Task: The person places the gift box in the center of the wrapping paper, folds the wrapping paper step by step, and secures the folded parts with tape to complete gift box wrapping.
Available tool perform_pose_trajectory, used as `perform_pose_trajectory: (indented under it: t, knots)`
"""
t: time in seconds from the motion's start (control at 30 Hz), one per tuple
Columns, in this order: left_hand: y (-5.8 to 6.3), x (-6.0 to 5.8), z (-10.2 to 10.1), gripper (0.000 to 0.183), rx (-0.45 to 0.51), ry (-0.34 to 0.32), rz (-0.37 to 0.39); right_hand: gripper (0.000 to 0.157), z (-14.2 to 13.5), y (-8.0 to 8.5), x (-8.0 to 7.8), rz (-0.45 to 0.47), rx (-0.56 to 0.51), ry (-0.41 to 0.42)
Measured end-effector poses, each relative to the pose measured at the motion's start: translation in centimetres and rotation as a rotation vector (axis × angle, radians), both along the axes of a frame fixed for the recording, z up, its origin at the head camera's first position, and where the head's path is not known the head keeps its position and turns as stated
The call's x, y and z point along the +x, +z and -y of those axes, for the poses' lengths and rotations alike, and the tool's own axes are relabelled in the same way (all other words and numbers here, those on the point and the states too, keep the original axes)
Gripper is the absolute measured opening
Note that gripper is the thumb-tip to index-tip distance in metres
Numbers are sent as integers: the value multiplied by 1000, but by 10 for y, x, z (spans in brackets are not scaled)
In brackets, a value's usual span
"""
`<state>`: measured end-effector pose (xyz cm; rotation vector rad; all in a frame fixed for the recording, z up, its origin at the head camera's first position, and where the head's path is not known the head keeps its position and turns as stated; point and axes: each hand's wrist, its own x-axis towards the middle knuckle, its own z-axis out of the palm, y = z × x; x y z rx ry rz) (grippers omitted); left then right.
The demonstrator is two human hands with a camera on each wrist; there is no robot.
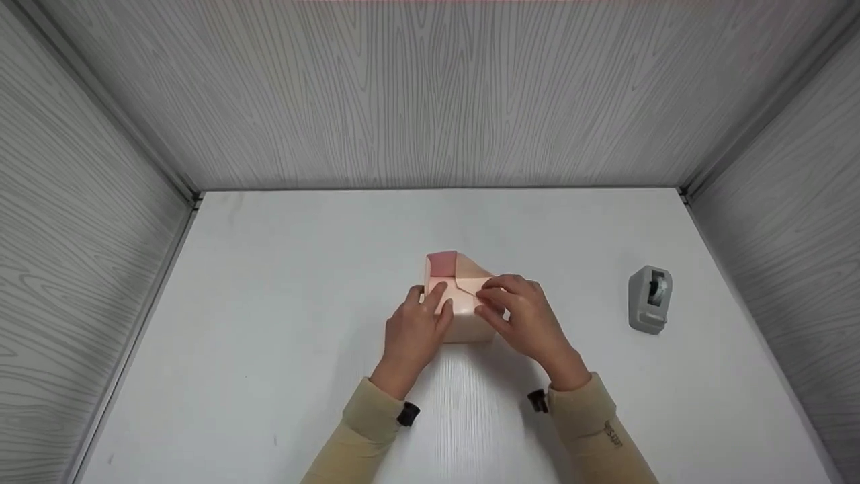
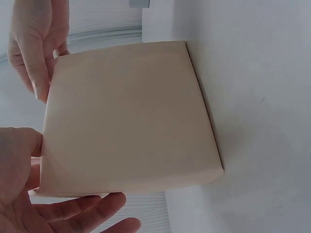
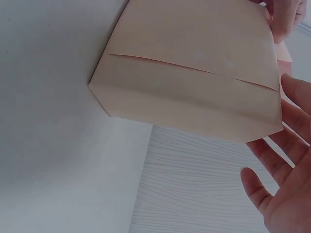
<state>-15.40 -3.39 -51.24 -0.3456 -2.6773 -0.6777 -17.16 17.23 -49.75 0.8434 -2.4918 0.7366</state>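
Note:
A box wrapped in pale peach paper stands on the table between both hands. At its top a paper flap lies folded at a slant, and a darker pink patch shows at the far end. My left hand rests on the box's top and left side with its fingers fairly straight. The right hand pinches the folded paper at the right top edge between thumb and fingers. In the right wrist view, a long slit-like paper seam runs across the box's side.
A grey tape dispenser stands on the white table, off to the right. Grey wood-grain panels close in the table at the back and both sides.

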Motion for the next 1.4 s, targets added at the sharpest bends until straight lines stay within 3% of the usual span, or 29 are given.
perform_pose_trajectory:
  t: [0.2,0.4,0.5,0.67,0.77,0.87,0.97,1.1,1.4]
  knots:
    - [1,0,-1,34,2,-3,27,27,-2,-1,2,17,58,-6]
    - [7,4,2,46,-22,-22,141,32,-4,-4,4,8,103,-9]
    - [11,8,3,49,-46,-33,158,33,-5,-6,5,20,96,-17]
    - [14,15,7,45,-16,-49,52,31,-5,-8,5,7,57,-8]
    - [15,18,11,42,80,-58,-48,30,-5,-9,4,-16,39,3]
    - [13,18,15,40,205,-50,-101,30,-5,-10,4,-24,28,9]
    - [9,16,19,36,314,-29,-105,31,-5,-11,4,-22,13,16]
    - [3,12,23,26,384,0,-97,30,-5,-13,4,-20,-3,24]
    - [-5,8,22,8,420,-19,-92,30,-5,-16,3,-36,-18,24]
